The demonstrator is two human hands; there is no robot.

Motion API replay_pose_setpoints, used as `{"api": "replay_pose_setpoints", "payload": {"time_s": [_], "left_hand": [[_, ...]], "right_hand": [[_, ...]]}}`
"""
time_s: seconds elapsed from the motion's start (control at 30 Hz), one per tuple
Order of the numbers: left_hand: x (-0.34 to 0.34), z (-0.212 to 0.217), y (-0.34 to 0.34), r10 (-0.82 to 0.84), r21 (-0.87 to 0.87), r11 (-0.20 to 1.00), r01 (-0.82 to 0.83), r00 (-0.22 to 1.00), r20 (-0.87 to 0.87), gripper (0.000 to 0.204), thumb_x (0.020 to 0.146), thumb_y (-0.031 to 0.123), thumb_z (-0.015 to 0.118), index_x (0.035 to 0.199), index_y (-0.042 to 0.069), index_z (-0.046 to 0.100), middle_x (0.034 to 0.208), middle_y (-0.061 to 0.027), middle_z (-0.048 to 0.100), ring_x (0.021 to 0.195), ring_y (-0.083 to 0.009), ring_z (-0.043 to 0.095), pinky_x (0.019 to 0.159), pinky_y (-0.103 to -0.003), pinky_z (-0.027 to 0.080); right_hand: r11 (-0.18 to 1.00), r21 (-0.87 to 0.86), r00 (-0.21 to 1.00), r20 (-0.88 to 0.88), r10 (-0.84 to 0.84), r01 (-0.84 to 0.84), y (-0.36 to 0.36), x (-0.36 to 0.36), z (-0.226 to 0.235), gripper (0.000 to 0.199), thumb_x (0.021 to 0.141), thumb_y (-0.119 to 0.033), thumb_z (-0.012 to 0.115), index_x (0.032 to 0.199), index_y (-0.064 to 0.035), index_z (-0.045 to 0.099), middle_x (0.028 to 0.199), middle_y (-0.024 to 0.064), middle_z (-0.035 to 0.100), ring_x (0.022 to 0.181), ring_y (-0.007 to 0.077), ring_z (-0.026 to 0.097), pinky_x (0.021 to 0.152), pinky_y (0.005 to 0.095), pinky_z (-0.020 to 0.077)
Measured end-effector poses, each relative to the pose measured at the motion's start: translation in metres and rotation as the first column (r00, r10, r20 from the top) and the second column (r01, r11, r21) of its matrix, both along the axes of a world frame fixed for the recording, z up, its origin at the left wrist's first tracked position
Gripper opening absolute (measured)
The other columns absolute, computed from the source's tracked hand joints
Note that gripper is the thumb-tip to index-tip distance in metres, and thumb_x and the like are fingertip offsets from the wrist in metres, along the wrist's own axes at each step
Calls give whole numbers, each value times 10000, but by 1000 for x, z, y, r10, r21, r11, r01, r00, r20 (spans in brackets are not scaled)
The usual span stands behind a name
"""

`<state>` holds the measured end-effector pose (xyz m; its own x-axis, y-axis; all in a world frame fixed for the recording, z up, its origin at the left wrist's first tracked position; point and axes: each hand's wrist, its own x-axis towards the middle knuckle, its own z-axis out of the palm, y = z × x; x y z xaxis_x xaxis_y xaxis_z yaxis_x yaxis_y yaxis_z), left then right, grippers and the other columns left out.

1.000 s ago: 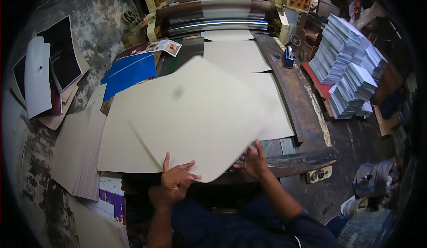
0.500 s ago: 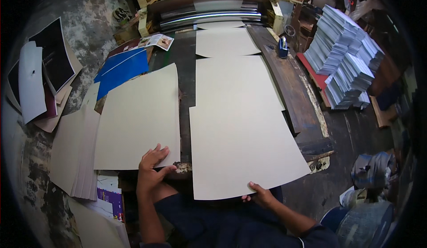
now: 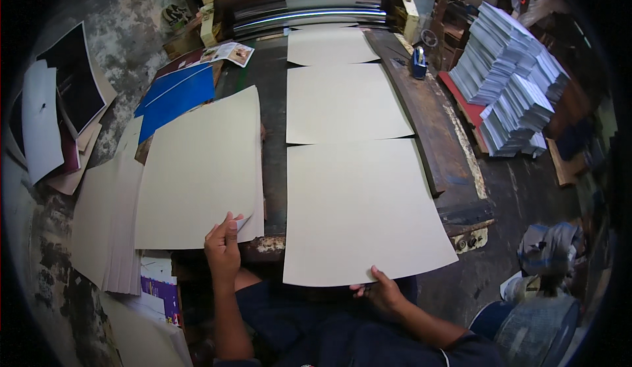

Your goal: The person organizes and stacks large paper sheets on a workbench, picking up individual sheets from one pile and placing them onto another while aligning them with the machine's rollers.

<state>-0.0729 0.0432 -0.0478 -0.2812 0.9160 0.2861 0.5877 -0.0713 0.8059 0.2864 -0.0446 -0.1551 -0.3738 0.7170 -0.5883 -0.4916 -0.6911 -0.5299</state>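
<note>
At the left, a fanned stack of grey-cream board sheets (image 3: pixel 108 219) leans beside a flatter pile, whose top sheet (image 3: pixel 197 169) lies with its near right corner curled up. The left hand (image 3: pixel 222 245) has that corner between thumb and fingers; half a second ago, its fingers were spread over a flat corner. Right of the pile, the near board (image 3: pixel 365 212) ends a row leading to the silver roller (image 3: pixel 309 17) at the far side. Earlier it overlapped the middle board (image 3: pixel 349 100), jutting left; now it lines up, their edges meeting. The right hand (image 3: pixel 384 294) still pinches its near edge, thumb above, fingers below. Farther right, white paper stacks (image 3: pixel 503 77) stand on a red board (image 3: pixel 464 110).
</note>
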Motion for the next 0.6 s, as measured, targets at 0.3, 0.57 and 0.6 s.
{"api": "replay_pose_setpoints", "payload": {"time_s": [0.3,0.57,0.6], "left_hand": [[9,12,-5,127,-87,990,-115,979,157,463,1018,355,495,1163,-62,634,1046,-148,714,1000,-259,652,1034,-380,402],[8,24,-10,139,99,971,-216,855,499,441,1028,360,481,989,-32,681,964,-87,683,937,-164,607,931,-306,444],[14,26,-16,115,114,979,-168,922,369,435,1029,356,477,990,-26,681,969,-81,682,938,-164,607,926,-303,446]], "right_hand": [[961,132,963,92,-255,242,38,-20,-8,462,1005,-419,420,1142,13,508,909,171,651,776,218,609,771,411,502],[885,224,888,129,-442,408,49,-4,-13,528,1014,-384,415,1406,-56,283,1060,150,627,774,186,614,745,387,530],[871,248,875,137,-465,424,49,-6,-6,559,1014,-381,415,1443,-62,250,1088,149,621,775,184,615,743,384,534]]}}
